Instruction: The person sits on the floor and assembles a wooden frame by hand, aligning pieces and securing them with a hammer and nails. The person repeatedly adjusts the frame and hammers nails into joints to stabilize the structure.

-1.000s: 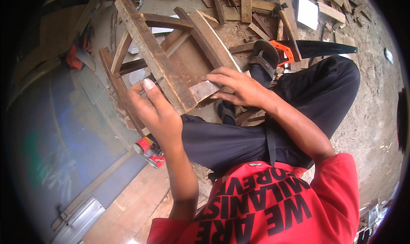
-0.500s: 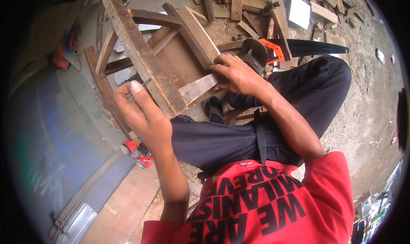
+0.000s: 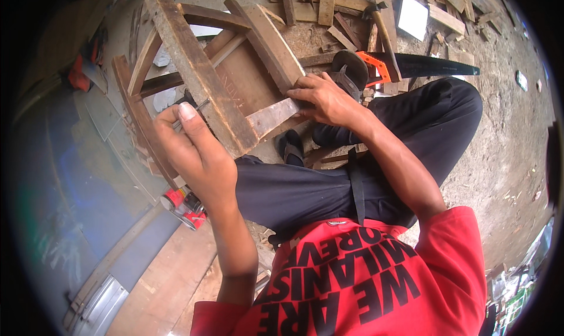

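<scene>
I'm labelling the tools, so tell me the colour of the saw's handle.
Orange; the saw's handle shows best in the head view.

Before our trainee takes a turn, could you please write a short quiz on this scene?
1. What is the left hand pinching?
A) a spoon
B) a thin dark rod
C) a cup

2. True or false: the right hand is touching the wooden frame.

3. Fill in the missing tool: on the floor, the wooden handle of a ____ lies across the saw, near the saw's orange handle.

Key:
1. B
2. True
3. hammer
</scene>
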The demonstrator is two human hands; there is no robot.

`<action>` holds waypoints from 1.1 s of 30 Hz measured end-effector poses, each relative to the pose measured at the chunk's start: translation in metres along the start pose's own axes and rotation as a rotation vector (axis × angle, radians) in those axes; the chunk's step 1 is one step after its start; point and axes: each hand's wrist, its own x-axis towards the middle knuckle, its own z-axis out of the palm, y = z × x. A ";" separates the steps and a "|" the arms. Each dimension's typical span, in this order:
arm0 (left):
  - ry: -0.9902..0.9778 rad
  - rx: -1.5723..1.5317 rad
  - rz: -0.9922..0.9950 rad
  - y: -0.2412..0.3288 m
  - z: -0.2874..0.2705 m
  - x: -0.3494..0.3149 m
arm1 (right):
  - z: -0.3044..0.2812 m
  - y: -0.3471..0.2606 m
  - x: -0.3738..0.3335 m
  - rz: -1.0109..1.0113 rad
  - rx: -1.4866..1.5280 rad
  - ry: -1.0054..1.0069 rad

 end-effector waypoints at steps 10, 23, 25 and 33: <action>0.015 -0.036 -0.048 0.000 -0.001 -0.001 | -0.015 -0.013 -0.002 0.072 0.131 0.013; 0.102 -0.601 -0.037 0.000 -0.011 -0.001 | -0.095 -0.141 0.061 -0.211 0.567 0.414; 0.060 -0.622 -0.047 -0.005 -0.016 -0.001 | -0.093 -0.153 0.067 -0.181 0.566 0.341; -0.156 -0.793 -0.060 -0.014 -0.031 0.002 | -0.074 -0.166 0.075 -0.035 0.826 0.419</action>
